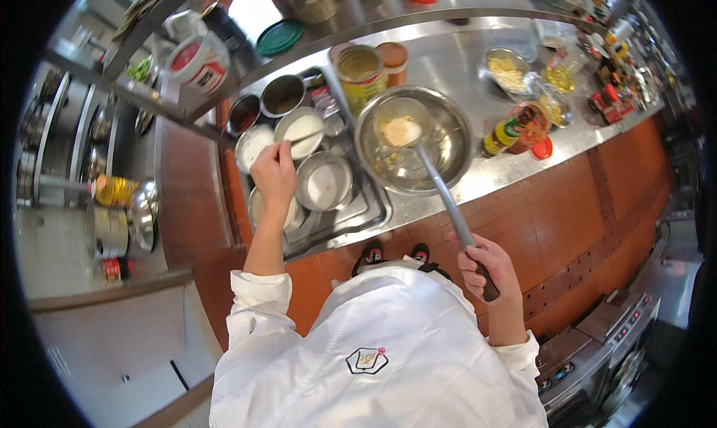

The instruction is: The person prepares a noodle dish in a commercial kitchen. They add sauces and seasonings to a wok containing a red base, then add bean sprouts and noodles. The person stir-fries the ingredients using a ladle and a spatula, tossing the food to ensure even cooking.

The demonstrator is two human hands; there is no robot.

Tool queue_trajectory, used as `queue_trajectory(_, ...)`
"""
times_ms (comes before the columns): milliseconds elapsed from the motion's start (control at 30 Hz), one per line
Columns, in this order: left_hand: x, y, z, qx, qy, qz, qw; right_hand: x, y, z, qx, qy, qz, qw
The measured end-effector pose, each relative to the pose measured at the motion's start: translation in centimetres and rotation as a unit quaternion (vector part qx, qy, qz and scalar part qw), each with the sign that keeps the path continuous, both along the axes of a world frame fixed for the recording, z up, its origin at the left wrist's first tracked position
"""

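Observation:
My right hand (484, 268) grips the dark end of a long-handled metal ladle (442, 184). Its bowl hangs over a wide stainless steel mixing bowl (448, 159) and holds tan powder (396, 132) beside a white heap (414, 131). Between the fingers of my left hand (274, 173) is the thin handle of a small spoon (307, 138), whose far end lies over a round metal pot of white powder (295, 126). Under that hand, partly hidden, stands another pot of white contents (255, 145). A pot with a little white powder (324, 181) is just to the right.
Seasoning pots share a dark metal tray (358, 215). Behind the bowl stand a large open can (358, 75) and an orange-brown jar (394, 64). Rightward are a sauce bottle (501, 134), a red lid (541, 148) and a bowl of chopped yellowish food (507, 72). A steel shelf (358, 27) crosses above.

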State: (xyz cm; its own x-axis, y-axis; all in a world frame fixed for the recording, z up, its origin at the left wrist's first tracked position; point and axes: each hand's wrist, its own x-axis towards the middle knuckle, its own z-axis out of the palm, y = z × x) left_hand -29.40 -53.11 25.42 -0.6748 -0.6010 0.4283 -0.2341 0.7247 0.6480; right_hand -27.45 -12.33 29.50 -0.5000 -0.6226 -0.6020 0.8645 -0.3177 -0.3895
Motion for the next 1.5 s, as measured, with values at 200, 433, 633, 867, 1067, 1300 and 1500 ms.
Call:
queue_trajectory(200,8.5,-1.1,-6.0,0.035,-0.107,0.047,0.992,1.0,1.1,-0.1,0.015,0.022,0.013,1.000)
queue_trajectory(433,8.3,-1.2,-10.0,-0.013,-0.115,0.073,0.991,0.7,0.8,0.4,0.042,0.048,0.019,0.998)
queue_trajectory(633,8.2,-1.5,-11.3,0.011,-0.123,0.088,0.988,1.0,0.3,0.9,0.041,0.050,0.017,0.998)
queue_trajectory(867,9.1,-3.0,-13.3,0.173,-0.126,0.148,0.966,1.5,0.6,0.5,0.028,0.052,0.012,0.998)
queue_trajectory(1067,9.6,-3.7,-12.0,0.310,-0.106,0.197,0.924,1.7,0.8,0.6,0.040,0.045,0.012,0.998)
queue_trajectory(1300,8.4,-2.3,-5.9,0.499,0.059,0.119,0.856,2.4,0.2,0.4,0.058,0.061,0.074,0.994)
queue_trajectory(1500,7.1,-1.0,-2.2,0.058,0.035,0.082,0.994,2.9,-0.9,0.4,-0.016,0.031,0.072,0.997)
